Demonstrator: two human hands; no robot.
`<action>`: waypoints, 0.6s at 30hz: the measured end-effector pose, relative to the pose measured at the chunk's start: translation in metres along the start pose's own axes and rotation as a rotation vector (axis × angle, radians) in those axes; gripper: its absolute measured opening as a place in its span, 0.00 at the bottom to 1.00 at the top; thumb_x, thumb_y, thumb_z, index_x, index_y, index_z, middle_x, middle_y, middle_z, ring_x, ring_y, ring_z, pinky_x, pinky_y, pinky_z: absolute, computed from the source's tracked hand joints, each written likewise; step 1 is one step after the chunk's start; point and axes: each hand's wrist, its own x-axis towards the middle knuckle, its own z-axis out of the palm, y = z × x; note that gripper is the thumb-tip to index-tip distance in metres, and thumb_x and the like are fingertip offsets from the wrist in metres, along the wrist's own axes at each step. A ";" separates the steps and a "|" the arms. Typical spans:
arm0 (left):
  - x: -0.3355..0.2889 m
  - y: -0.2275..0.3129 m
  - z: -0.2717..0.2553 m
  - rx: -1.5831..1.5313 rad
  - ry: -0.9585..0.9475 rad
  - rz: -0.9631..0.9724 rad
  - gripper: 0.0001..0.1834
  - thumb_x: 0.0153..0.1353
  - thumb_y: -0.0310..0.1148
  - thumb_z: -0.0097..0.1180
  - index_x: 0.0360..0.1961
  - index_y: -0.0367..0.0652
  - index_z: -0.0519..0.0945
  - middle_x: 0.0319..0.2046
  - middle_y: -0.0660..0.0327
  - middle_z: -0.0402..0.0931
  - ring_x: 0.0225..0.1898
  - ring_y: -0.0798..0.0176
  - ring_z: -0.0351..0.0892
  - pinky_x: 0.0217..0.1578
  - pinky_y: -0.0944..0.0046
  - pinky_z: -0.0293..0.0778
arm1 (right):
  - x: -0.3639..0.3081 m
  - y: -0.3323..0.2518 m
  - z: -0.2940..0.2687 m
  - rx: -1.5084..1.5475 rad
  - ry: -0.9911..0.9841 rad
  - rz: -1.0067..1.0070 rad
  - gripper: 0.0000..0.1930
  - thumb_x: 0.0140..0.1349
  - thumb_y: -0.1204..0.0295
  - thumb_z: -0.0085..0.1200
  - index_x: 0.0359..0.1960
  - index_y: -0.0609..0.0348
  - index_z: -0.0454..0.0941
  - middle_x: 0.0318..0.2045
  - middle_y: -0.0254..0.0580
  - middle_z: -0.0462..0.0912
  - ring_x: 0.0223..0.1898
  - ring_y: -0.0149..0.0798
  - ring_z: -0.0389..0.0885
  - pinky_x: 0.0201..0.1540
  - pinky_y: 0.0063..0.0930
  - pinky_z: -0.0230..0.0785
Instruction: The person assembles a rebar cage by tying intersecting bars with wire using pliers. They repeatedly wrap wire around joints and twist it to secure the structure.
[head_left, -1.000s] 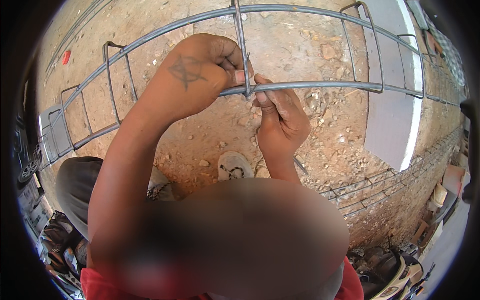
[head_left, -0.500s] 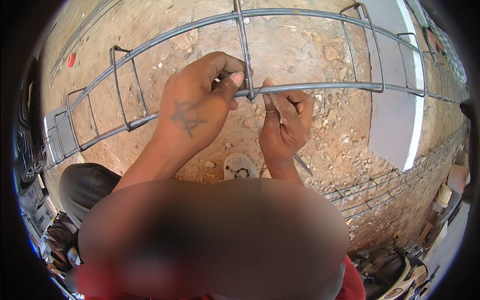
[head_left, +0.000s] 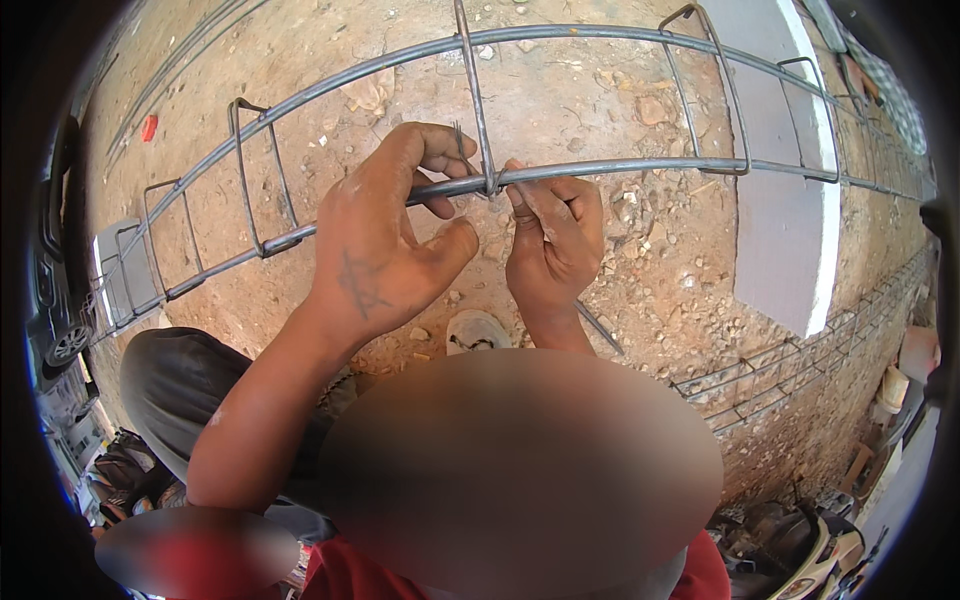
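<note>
A long rebar cage crosses in front of me, with square stirrups along its bars. My left hand (head_left: pixel 385 220) is at the near bar (head_left: pixel 640 166), left of a stirrup (head_left: pixel 473 90). Its thumb and fingers are apart, the fingers reaching behind the bar beside a thin tie wire (head_left: pixel 458 140) that sticks up. The wire wraps the joint of bar and stirrup. Just right of this joint, my right hand (head_left: pixel 552 235) pinches with thumb and forefinger, seemingly on the wire's other end. A dark rod (head_left: pixel 600 328) shows by my right wrist; what supports it is hidden.
A grey board (head_left: pixel 785 230) with a white edge lies under the cage at right. More mesh cage (head_left: pixel 780 380) rests on the stony dirt at lower right. A red scrap (head_left: pixel 149 127) lies far left; my shoe (head_left: pixel 478 330) is below my hands.
My left thumb has come away from the fingers and the hand has opened beside the joint. The wire's upright end now shows. My right hand stays pinched, slightly further left in view.
</note>
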 end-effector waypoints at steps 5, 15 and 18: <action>-0.002 -0.006 0.012 0.114 0.055 -0.045 0.24 0.46 0.27 0.75 0.42 0.36 0.75 0.41 0.59 0.78 0.36 0.69 0.79 0.33 0.68 0.76 | 0.002 -0.004 0.000 -0.001 0.019 0.020 0.13 0.55 0.90 0.59 0.41 0.65 0.84 0.38 0.44 0.76 0.39 0.36 0.80 0.38 0.24 0.75; -0.006 -0.019 0.030 0.298 0.331 0.218 0.16 0.41 0.23 0.74 0.30 0.39 0.79 0.23 0.61 0.78 0.19 0.69 0.71 0.21 0.69 0.66 | 0.008 -0.008 -0.005 -0.089 -0.031 -0.014 0.11 0.56 0.88 0.59 0.40 0.64 0.84 0.35 0.44 0.80 0.34 0.35 0.80 0.34 0.23 0.74; -0.005 -0.022 0.030 0.328 0.353 0.276 0.16 0.41 0.24 0.75 0.29 0.40 0.79 0.22 0.61 0.78 0.17 0.69 0.67 0.19 0.69 0.63 | 0.005 -0.011 -0.010 -0.108 -0.080 0.011 0.11 0.57 0.88 0.59 0.41 0.64 0.84 0.36 0.46 0.81 0.36 0.36 0.82 0.36 0.24 0.75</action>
